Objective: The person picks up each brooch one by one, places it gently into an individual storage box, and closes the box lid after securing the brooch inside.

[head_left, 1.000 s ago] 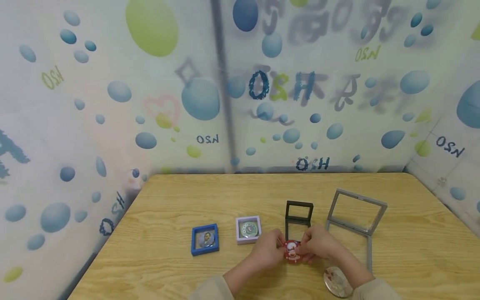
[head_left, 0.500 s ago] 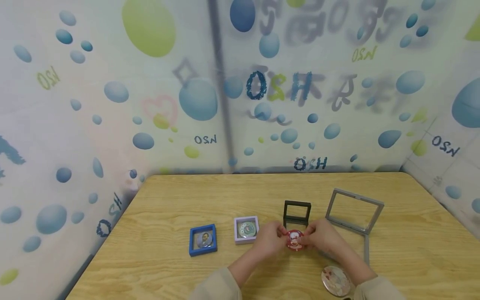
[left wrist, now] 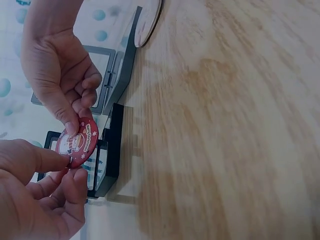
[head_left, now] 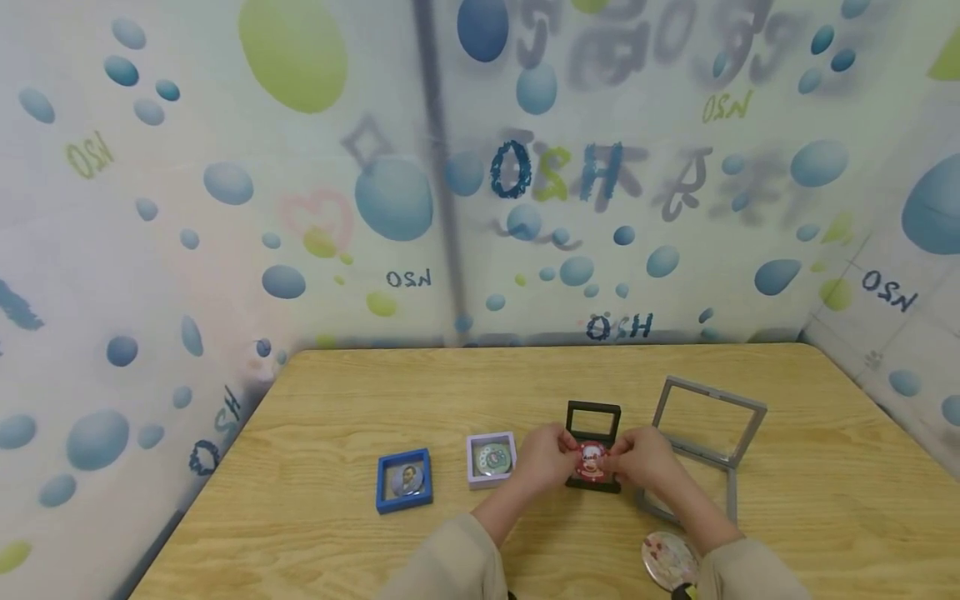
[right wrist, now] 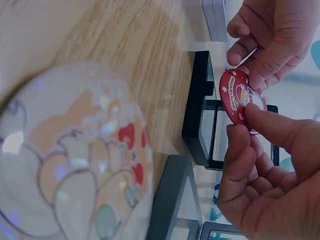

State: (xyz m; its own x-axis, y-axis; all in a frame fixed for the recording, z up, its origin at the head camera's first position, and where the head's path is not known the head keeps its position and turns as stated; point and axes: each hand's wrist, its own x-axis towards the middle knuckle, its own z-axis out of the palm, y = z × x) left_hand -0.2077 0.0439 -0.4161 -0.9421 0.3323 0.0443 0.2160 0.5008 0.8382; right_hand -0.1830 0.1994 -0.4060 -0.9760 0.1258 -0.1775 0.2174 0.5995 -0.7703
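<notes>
A round red button badge (head_left: 592, 461) with a cartoon figure is pinched between both hands, directly over the lower half of an opened black display frame (head_left: 594, 406). My left hand (head_left: 546, 458) grips the badge's left edge between thumb and fingers. On the opposite edge, my right hand (head_left: 643, 457) pinches it the same way. In the left wrist view the badge (left wrist: 77, 142) is tilted, held above the black frame's base (left wrist: 113, 150). From the right wrist view, the badge (right wrist: 240, 97) looks raised off the frame (right wrist: 196, 100); whether its lower edge touches cannot be told.
An opened grey frame (head_left: 731, 492) stands right of the black one. A larger round badge (head_left: 670, 560) lies in front of the right forearm. To the left are a lilac frame (head_left: 492, 482) and a blue frame (head_left: 384, 492), each holding a badge. A patterned curtain (head_left: 337, 308) hangs behind.
Both hands have carried the red badge away from the person, from in front of the black frame to over its lower half. The frame's near edge now shows.
</notes>
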